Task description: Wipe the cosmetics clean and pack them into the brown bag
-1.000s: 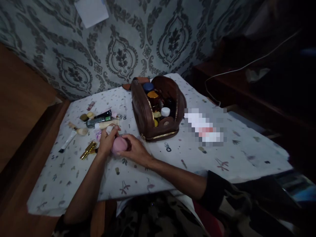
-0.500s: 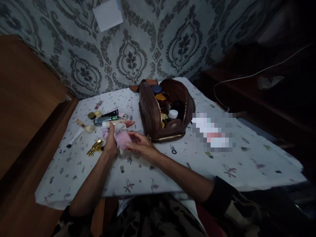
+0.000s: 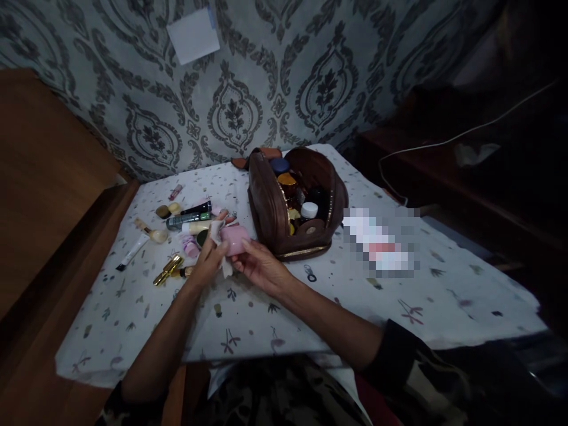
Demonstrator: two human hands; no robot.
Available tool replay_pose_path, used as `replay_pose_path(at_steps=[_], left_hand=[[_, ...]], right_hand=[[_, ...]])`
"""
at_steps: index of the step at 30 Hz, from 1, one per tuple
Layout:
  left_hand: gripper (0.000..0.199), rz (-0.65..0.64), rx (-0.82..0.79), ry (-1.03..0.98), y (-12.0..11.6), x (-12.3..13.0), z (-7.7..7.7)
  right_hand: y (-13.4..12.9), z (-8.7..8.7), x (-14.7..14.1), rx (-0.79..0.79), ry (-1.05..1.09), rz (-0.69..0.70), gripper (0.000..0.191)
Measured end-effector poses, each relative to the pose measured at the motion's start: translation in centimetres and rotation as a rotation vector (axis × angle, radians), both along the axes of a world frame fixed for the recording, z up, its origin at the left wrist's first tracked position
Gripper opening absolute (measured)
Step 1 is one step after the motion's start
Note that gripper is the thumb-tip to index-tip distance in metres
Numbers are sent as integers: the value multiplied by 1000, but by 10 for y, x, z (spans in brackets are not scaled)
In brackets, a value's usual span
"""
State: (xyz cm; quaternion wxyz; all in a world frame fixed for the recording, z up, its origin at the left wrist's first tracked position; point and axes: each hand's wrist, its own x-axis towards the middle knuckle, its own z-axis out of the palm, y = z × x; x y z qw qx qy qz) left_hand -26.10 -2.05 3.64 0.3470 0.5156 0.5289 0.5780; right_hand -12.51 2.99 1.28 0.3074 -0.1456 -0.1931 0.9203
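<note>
Between my hands is a pink rounded container (image 3: 235,239), held above the patterned white tablecloth. My left hand (image 3: 210,258) is closed on a crumpled white tissue (image 3: 218,231), which lies against the container's left side and hangs down below it. The fingers of my right hand (image 3: 261,269) grip the container from the right and below. Just behind my right hand stands a brown bag (image 3: 270,207), unzipped, with jars and bottles inside, among them one with a white cap (image 3: 309,209) and one with a blue lid (image 3: 280,165).
Left of my hands lie several cosmetics: a gold tube (image 3: 168,271), a white tube (image 3: 132,252), a brush (image 3: 153,231), a green-grey tube (image 3: 183,220) and a purple item (image 3: 190,246). A blurred-out object (image 3: 379,242) lies right of the bag. A cable (image 3: 448,142) runs behind the table.
Both hands have moved slightly right with the pink container and tissue. My left fingers now lie nearer the container's side, and a dark green round item shows beside them.
</note>
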Motion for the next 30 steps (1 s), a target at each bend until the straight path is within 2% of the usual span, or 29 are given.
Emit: replay_pose_path(at_steps=[4, 7, 12, 17, 22, 25, 30], left_hand=[[83, -144, -117, 83, -8, -10, 13], [84, -132, -189, 118, -10, -19, 11], [63, -6, -144, 229, -4, -30, -1], [36, 35, -127, 299, 4, -33, -5], [32, 59, -48, 281, 8, -34, -8], [44, -9, -16, 252, 4, -35, -6], [85, -187, -44, 242, -5, -31, 4]], right_hand=[[2, 5, 2, -90, 34, -11, 34], [3, 9, 3, -130, 23, -8, 26], [1, 7, 2, -101, 5, -27, 32], [2, 2, 0, -49, 22, -40, 40], [3, 3, 0, -6, 21, -28, 38], [3, 3, 0, 32, 16, -35, 38], [1, -1, -4, 124, -51, -94, 51]])
